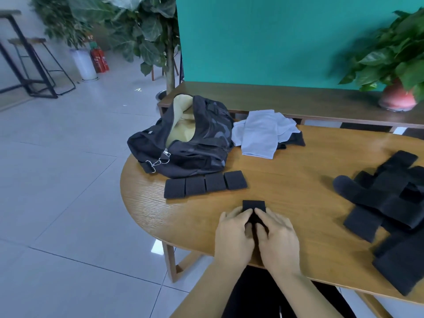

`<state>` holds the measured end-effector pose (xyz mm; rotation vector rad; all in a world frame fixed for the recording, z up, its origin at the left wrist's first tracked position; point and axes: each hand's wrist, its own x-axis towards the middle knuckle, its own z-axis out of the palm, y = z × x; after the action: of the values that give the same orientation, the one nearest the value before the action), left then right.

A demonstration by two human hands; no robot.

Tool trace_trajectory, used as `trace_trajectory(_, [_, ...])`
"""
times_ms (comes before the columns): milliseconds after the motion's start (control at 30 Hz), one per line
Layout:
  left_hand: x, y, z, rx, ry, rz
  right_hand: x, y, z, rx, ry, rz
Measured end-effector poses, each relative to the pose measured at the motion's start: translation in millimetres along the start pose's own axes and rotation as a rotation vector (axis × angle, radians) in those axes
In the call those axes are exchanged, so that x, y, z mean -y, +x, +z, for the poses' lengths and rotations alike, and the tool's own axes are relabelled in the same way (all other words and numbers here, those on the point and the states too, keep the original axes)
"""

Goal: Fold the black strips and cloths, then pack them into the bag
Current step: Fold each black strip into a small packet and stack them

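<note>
Both hands, left hand (pixel 234 228) and right hand (pixel 276 230), pinch the black strip (pixel 253 206) at lower centre, each grip clamped on it; press edges flush, like the 4 folded strips (pixel 205 184) above.

The wooden counter (pixel 298 180) carries an open bag (pixel 183 143), pale cloths (pixel 261 131), four folded strips (pixel 205 184), and unfolded black strips (pixel 390 203).

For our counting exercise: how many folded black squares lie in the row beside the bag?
4, side by side before the bag: first, second, third, fourth. None seems hidden.
</note>
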<state>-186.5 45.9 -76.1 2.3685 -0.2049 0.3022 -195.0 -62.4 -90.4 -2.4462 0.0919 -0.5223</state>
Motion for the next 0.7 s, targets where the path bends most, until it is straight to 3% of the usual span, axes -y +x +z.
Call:
trace_trajectory(167, [43.3, 11.0, -52.0, -0.219, 0.038, -0.011, 60.3, 21.5, 29.6, -0.101, -0.011, -0.234])
trace_trajectory(400, [106.3, 36.3, -104.6, -0.275, 0.056, -0.1, 128.5, 47.0, 82.2, -0.029, -0.05, -0.339])
trace_trajectory(700, [140.4, 46.2, -97.2, -0.261, 0.079, -0.185, 127.8, 58.0, 122.7, 0.018, -0.257, -0.395])
